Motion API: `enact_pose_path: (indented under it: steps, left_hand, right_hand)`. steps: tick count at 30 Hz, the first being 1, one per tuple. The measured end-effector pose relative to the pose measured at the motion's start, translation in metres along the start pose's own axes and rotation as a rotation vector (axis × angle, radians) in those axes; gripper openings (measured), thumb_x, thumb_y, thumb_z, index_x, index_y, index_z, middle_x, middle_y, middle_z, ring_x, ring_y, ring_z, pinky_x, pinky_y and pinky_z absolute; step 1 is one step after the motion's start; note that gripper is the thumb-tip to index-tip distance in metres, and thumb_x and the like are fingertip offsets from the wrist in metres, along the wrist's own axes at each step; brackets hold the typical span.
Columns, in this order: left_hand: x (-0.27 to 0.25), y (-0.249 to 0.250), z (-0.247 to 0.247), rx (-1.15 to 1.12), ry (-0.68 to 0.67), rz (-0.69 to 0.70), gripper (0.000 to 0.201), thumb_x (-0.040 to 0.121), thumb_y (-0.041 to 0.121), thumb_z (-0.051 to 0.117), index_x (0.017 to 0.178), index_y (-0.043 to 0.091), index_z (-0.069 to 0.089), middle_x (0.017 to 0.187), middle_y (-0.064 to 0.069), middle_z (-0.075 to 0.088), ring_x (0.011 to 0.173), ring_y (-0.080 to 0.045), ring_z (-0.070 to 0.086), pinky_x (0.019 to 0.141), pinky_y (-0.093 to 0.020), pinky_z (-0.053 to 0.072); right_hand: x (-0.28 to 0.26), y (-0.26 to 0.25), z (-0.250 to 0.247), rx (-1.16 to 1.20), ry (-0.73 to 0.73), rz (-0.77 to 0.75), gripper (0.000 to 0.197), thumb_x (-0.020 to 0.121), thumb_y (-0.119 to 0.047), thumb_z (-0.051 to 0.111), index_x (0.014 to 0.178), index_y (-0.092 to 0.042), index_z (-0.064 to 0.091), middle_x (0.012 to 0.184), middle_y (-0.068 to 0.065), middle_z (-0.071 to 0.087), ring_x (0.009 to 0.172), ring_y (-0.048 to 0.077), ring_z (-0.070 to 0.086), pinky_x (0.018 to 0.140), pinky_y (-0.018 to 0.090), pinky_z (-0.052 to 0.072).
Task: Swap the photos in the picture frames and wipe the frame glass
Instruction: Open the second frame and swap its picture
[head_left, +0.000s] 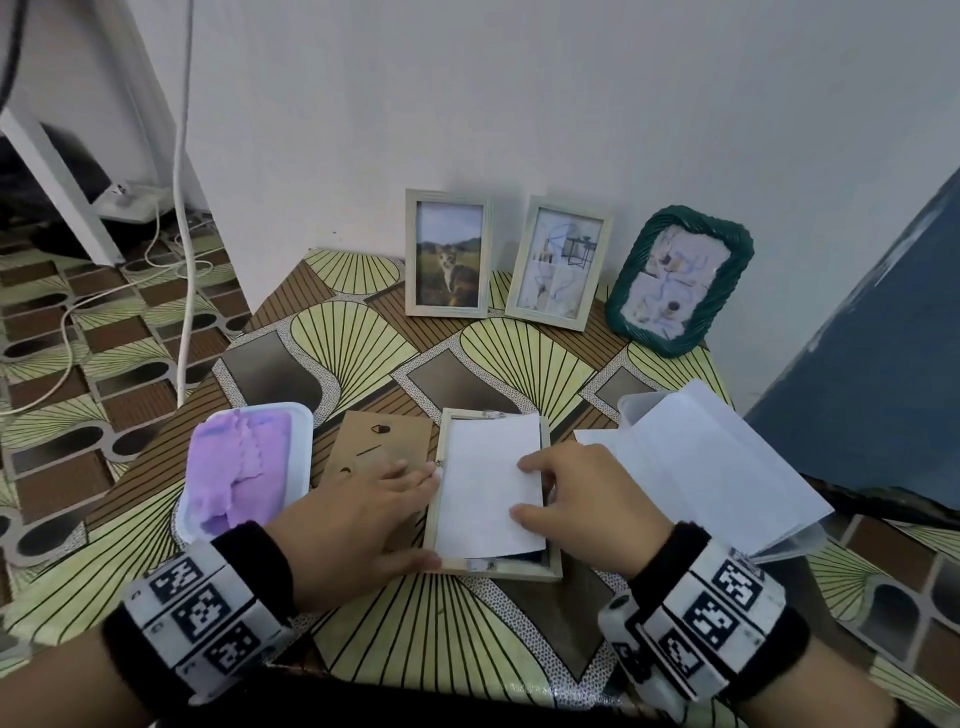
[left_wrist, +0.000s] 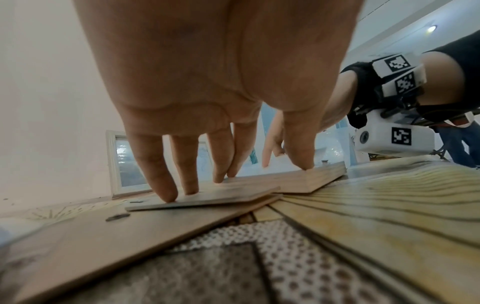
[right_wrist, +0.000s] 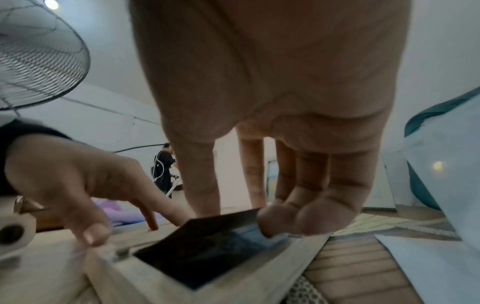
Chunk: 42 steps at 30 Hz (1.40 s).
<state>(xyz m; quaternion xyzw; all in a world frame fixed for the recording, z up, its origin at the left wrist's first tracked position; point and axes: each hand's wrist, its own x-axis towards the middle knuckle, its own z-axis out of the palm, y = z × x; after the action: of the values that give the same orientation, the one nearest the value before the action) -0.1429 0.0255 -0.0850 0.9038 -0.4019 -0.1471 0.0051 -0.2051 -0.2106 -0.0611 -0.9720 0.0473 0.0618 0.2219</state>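
White-backed photo (head_left: 488, 486), lower centre, is being pinched by the right hand (head_left: 582, 499) while the pale wooden face-down frame (head_left: 551, 571) is being steadied by the flat left hand (head_left: 358, 519); creasing is being risked if forced.

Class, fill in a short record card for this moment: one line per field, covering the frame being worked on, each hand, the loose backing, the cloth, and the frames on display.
Frame in work: pale wooden frame lying face down on patterned table
Photo: white-backed print lying tilted in the frame opening
Right hand: pinches the print's right edge
Left hand: fingers straight, presses the frame's left edge and brown backing board
Cloth: purple cloth in white tray
On display: two pale frames, one green woven frame, upright against wall
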Motion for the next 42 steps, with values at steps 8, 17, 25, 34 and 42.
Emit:
enact_pose_path:
  steps: [8, 17, 25, 34, 42]
  left_hand:
    - [0.001, -0.005, 0.001, -0.067, 0.047, 0.021, 0.084, 0.088, 0.070, 0.042, 0.155, 0.032, 0.010, 0.160, 0.020, 0.007, 0.147, -0.001, 0.006, 0.119, -0.034, 0.020]
    - [-0.002, -0.039, -0.005, -0.062, 0.026, -0.056, 0.091, 0.083, 0.072, 0.049, 0.155, 0.027, 0.014, 0.162, 0.010, 0.012, 0.148, -0.008, 0.006, 0.119, -0.024, 0.013]
    - [-0.020, -0.030, 0.010, 0.076, -0.034, 0.065, 0.104, 0.079, 0.078, 0.043, 0.155, 0.022, -0.001, 0.163, 0.004, -0.007, 0.148, -0.011, -0.013, 0.118, -0.023, 0.002]
    - [-0.042, -0.017, 0.012, 0.242, -0.011, 0.122, 0.079, 0.094, 0.066, 0.016, 0.154, 0.014, 0.010, 0.161, -0.017, 0.013, 0.150, -0.029, 0.010, 0.119, -0.037, 0.023]
    - [-0.048, -0.011, -0.010, 0.056, 0.388, 0.186, 0.055, 0.098, 0.040, 0.034, 0.130, 0.001, 0.058, 0.129, -0.018, 0.062, 0.111, -0.029, 0.065, 0.083, -0.039, 0.059]
  right_hand:
    - [0.001, -0.004, 0.014, -0.380, -0.017, -0.091, 0.051, 0.083, -0.059, 0.051, 0.126, -0.031, 0.059, 0.128, 0.005, 0.041, 0.123, 0.027, 0.032, 0.096, 0.040, 0.042]
    - [0.004, 0.009, 0.021, -0.379, -0.193, -0.163, 0.070, 0.094, -0.062, 0.041, 0.152, -0.028, 0.021, 0.162, 0.006, 0.014, 0.152, 0.021, 0.006, 0.119, 0.054, 0.017]
    - [0.007, 0.008, 0.019, -0.369, -0.167, -0.172, 0.072, 0.091, -0.065, 0.042, 0.151, -0.029, 0.024, 0.161, 0.003, 0.018, 0.148, 0.020, 0.020, 0.112, 0.043, 0.034]
    - [0.007, 0.010, 0.020, -0.313, -0.179, -0.184, 0.072, 0.092, -0.062, 0.047, 0.151, -0.029, 0.024, 0.161, 0.002, 0.019, 0.148, 0.018, 0.018, 0.114, 0.039, 0.032]
    - [0.008, 0.015, 0.019, -0.215, -0.161, -0.181, 0.074, 0.088, -0.062, 0.053, 0.150, -0.030, 0.030, 0.164, -0.002, 0.017, 0.151, 0.013, 0.014, 0.117, 0.033, 0.025]
